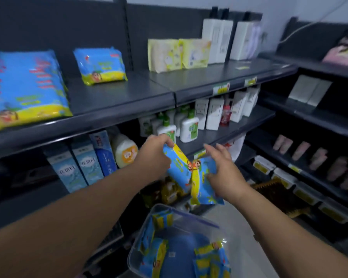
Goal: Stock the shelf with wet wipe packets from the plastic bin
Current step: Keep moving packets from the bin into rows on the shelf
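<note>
Two wet wipe packets are up in the air at once, which is the main risk: the left packet (178,167) hangs from its top corner only, and the right packet (203,187) sags below the palm, so either could slide out during the reach up to the top shelf (119,97). A drop would probably land in the plastic bin (149,227) directly beneath, or on the floor beside it. A swinging packet could also clip the soap bottles (189,127) on the shelf just behind. The left hand (155,155) grips the left packet with curled fingers. The right hand (225,173) seems to pinch the right packet between thumb and spread fingers, though blur leaves that grip uncertain. The packets touch edge to edge between the hands.
</note>
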Action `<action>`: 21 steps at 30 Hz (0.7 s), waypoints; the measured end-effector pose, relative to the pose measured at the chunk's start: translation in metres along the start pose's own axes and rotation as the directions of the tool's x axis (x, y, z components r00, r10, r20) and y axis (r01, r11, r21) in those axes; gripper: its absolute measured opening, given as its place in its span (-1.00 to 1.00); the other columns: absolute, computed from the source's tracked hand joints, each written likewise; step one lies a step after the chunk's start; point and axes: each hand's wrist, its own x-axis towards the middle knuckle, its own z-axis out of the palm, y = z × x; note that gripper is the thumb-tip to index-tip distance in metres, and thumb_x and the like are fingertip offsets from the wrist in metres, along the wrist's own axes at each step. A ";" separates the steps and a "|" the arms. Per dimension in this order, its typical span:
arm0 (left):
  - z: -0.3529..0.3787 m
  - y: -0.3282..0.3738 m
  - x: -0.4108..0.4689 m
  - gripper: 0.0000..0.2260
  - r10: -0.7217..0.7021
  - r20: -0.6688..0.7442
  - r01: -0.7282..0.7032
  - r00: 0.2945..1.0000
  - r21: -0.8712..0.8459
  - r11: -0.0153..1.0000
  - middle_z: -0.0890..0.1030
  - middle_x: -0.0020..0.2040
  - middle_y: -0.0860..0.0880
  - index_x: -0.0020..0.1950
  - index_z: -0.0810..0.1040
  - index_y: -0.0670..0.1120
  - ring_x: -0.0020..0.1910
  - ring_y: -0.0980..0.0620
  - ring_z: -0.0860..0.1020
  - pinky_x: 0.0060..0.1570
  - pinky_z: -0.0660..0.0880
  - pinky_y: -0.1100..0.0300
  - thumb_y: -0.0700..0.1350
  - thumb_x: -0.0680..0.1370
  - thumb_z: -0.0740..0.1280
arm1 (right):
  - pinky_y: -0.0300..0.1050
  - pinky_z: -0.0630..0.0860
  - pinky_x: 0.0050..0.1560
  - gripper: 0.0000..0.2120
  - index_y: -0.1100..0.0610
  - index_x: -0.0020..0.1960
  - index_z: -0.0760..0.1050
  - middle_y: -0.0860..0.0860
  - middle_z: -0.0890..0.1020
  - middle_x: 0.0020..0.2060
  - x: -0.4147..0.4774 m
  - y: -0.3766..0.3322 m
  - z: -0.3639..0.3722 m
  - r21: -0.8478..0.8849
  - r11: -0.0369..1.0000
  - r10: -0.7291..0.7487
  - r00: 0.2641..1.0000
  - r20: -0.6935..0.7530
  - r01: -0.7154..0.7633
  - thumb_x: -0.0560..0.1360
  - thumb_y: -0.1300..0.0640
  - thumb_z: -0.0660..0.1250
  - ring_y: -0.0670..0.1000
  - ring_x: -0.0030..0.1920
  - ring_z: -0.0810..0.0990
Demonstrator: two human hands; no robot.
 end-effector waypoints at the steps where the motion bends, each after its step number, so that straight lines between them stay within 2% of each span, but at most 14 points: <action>1: -0.009 0.005 0.000 -0.62 -0.012 -0.021 0.013 1.000 0.011 1.000 0.44 0.10 -0.03 0.06 0.49 0.02 0.03 -0.04 0.47 -0.11 0.41 0.22 -0.37 0.36 0.38 | -0.09 0.57 -0.09 -0.17 -0.21 0.52 0.05 -0.15 -0.12 0.54 0.002 -0.009 -0.007 0.014 1.000 -0.005 1.000 -0.010 0.005 0.46 0.41 0.26 0.05 0.41 0.33; 2: -0.018 0.009 0.001 -0.57 -0.025 -0.047 0.026 0.999 0.006 1.000 0.47 0.12 -0.01 0.13 0.47 0.02 0.06 -0.04 0.49 -0.06 0.46 0.16 -0.37 0.37 0.35 | -0.06 0.57 -0.15 -0.14 -0.22 0.53 -0.01 -0.16 -0.16 0.54 0.004 -0.019 -0.013 0.008 1.000 -0.014 1.000 -0.023 0.014 0.47 0.40 0.27 0.06 0.41 0.32; 3: -0.027 0.014 0.002 -0.54 -0.026 -0.074 0.026 0.997 -0.013 1.000 0.50 0.12 0.00 0.18 0.45 0.02 0.08 -0.04 0.50 -0.03 0.49 0.13 -0.38 0.37 0.33 | -0.02 0.56 -0.09 -0.12 -0.21 0.54 -0.06 -0.14 -0.14 0.54 0.006 -0.027 -0.019 -0.009 1.000 -0.026 0.999 -0.035 0.025 0.47 0.39 0.27 0.07 0.42 0.30; 5: -0.045 0.022 0.004 -0.53 -0.030 -0.123 0.023 0.992 -0.053 0.998 0.51 0.08 0.01 0.24 0.43 -0.02 0.08 -0.03 0.51 -0.02 0.46 0.17 -0.38 0.39 0.30 | -0.03 0.51 -0.01 -0.13 -0.17 0.55 -0.11 -0.02 0.12 0.52 0.013 -0.041 -0.031 -0.001 0.999 -0.040 0.998 -0.048 0.040 0.48 0.36 0.28 0.11 0.34 0.41; 7: -0.062 0.030 0.005 -0.53 -0.065 -0.160 0.052 0.985 -0.087 0.995 0.52 0.10 -0.01 0.28 0.44 -0.06 0.08 -0.02 0.51 -0.01 0.47 0.17 -0.38 0.42 0.29 | -0.02 0.53 -0.11 -0.15 -0.15 0.56 -0.10 0.04 0.43 0.26 0.021 -0.053 -0.040 0.066 0.997 -0.026 0.998 -0.059 0.030 0.49 0.33 0.29 0.11 0.04 0.55; 8: -0.071 0.033 0.005 -0.55 -0.084 -0.176 0.068 0.981 -0.094 0.993 0.54 0.11 -0.02 0.27 0.46 -0.07 0.08 -0.03 0.52 -0.02 0.49 0.16 -0.38 0.42 0.28 | 0.01 0.56 -0.12 -0.16 -0.13 0.56 -0.07 0.01 0.47 0.13 0.025 -0.060 -0.044 0.089 0.996 -0.025 0.998 -0.066 0.030 0.49 0.32 0.31 0.08 -0.06 0.54; 9: -0.079 0.035 0.006 -0.59 -0.095 -0.197 0.079 0.976 -0.091 0.993 0.56 0.09 -0.02 0.22 0.49 -0.08 0.07 -0.04 0.54 -0.04 0.50 0.15 -0.38 0.42 0.25 | 0.02 0.57 -0.08 -0.18 -0.09 0.55 -0.01 -0.01 0.48 0.05 0.030 -0.066 -0.048 0.091 0.995 -0.028 0.997 -0.075 0.035 0.48 0.30 0.35 0.06 -0.09 0.54; 11: -0.095 0.038 0.007 -0.66 -0.114 -0.234 0.092 0.966 -0.101 0.991 0.61 0.02 -0.06 0.10 0.55 -0.10 0.01 -0.08 0.57 -0.06 0.53 0.10 -0.38 0.42 0.19 | 0.01 0.55 0.04 -0.29 -0.01 0.49 0.19 0.01 0.55 0.06 0.038 -0.079 -0.054 0.072 0.995 -0.062 0.993 -0.097 0.069 0.44 0.26 0.42 0.07 -0.01 0.57; 13: -0.111 0.039 0.009 -0.69 -0.129 -0.273 0.092 0.953 -0.142 0.986 0.63 -0.02 -0.10 0.04 0.56 -0.12 -0.02 -0.11 0.59 -0.03 0.57 0.03 -0.37 0.44 0.15 | 0.00 0.54 0.07 -0.55 0.01 0.25 0.40 0.04 0.61 0.09 0.049 -0.093 -0.060 0.070 0.991 -0.104 0.987 -0.120 0.113 0.43 0.25 0.43 0.07 0.05 0.58; 15: -0.124 0.039 0.012 -0.72 -0.141 -0.314 0.082 0.939 -0.193 0.978 0.60 -0.05 -0.10 0.03 0.54 -0.08 -0.04 -0.12 0.58 -0.07 0.55 0.03 -0.36 0.47 0.16 | -0.10 0.49 -0.06 -0.71 0.00 0.08 0.44 0.01 0.61 0.03 0.057 -0.109 -0.067 0.047 0.984 -0.162 0.977 -0.139 0.170 0.45 0.24 0.41 0.03 -0.01 0.57; 17: -0.137 0.040 0.017 -0.75 -0.159 -0.341 0.062 0.926 -0.279 0.958 0.59 -0.06 -0.10 0.02 0.52 -0.07 -0.04 -0.13 0.58 -0.04 0.57 0.00 -0.35 0.49 0.17 | -0.16 0.38 -0.13 -0.75 0.02 0.10 0.46 -0.02 0.60 -0.02 0.064 -0.125 -0.073 0.026 0.970 -0.233 0.958 -0.165 0.240 0.48 0.23 0.39 0.01 -0.05 0.54; 21: -0.163 0.028 0.036 -0.75 -0.190 -0.401 0.032 0.896 -0.368 0.929 0.64 -0.01 -0.16 0.02 0.56 -0.06 0.01 -0.21 0.61 0.01 0.56 -0.06 -0.31 0.46 0.21 | -0.16 0.38 -0.13 -0.76 0.02 0.13 0.47 -0.04 0.59 -0.03 0.078 -0.155 -0.078 0.039 0.940 -0.326 0.926 -0.190 0.339 0.50 0.24 0.35 0.02 -0.05 0.56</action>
